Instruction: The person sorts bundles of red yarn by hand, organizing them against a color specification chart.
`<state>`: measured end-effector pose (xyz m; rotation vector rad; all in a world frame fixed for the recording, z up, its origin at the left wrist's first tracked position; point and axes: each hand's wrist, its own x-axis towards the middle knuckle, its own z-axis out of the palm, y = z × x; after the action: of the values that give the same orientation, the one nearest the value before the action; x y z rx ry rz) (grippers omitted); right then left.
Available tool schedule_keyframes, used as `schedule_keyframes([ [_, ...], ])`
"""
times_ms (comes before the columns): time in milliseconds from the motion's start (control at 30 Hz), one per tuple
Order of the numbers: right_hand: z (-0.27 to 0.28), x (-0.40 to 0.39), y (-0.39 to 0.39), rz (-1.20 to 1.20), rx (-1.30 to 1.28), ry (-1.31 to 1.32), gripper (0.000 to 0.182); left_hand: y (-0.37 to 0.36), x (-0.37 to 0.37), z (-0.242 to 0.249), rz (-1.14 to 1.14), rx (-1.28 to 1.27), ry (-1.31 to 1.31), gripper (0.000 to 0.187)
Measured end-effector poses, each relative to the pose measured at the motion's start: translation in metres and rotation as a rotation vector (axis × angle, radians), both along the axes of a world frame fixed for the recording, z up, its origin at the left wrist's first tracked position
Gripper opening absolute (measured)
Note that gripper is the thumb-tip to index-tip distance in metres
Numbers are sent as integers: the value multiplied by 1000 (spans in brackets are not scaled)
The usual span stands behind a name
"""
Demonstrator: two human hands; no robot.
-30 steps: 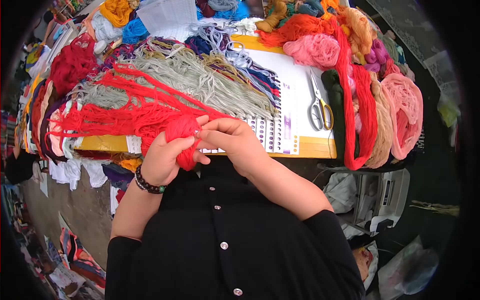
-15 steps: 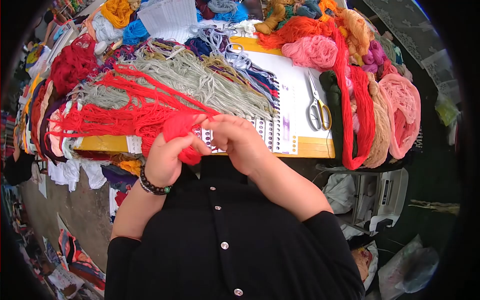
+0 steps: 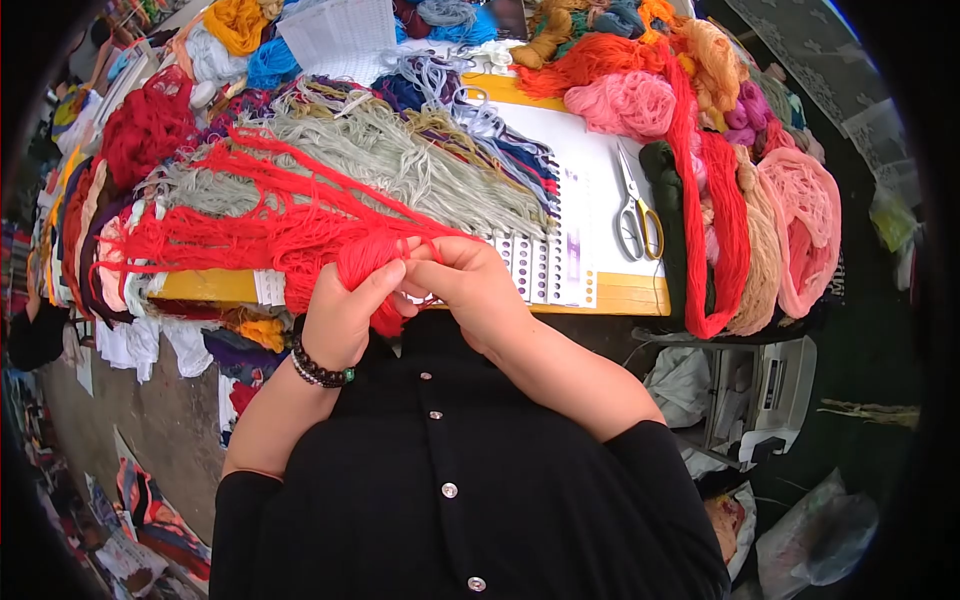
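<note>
My left hand [image 3: 343, 308] is closed around a bunch of bright red thread [image 3: 372, 256], its thumb lying along the front. Close beside it, my right hand [image 3: 462, 284] has its fingers curled in and pinches red strands at the bunch's right side. The two hands meet at the fingertips, and the exact pinch is partly hidden. From the bunch, loose red strands [image 3: 220, 240] fan out leftward over the table. Behind them lie silvery grey threads [image 3: 400, 165], whose ends run to a white card with rows of punched holes [image 3: 545, 268].
Scissors with a yellow and grey handle [image 3: 638, 228] lie on white paper [image 3: 590, 150] to the right. Red, tan and pink skeins [image 3: 805, 230] hang over the table's right edge. A printed sheet [image 3: 340, 40] and more coloured yarn [image 3: 235, 25] are at the back.
My right hand has come down and left, closing up against my left hand. My left hand has turned slightly, its thumb now pressed along the red bunch.
</note>
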<state>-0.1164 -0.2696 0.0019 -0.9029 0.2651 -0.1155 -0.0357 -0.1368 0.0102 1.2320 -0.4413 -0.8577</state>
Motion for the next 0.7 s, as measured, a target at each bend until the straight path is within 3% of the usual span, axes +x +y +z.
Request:
schedule_keyframes([
  [200,4,-2,0,-19,3,34,7,-6,-7,-7,130,-20,-114,22],
  [500,3,-4,-2,-59,41,65,7,-7,-7,-15,194,-118,-82,21],
  [700,-2,-3,-3,-44,49,41,9,-2,-7,-9,81,-93,41,30],
])
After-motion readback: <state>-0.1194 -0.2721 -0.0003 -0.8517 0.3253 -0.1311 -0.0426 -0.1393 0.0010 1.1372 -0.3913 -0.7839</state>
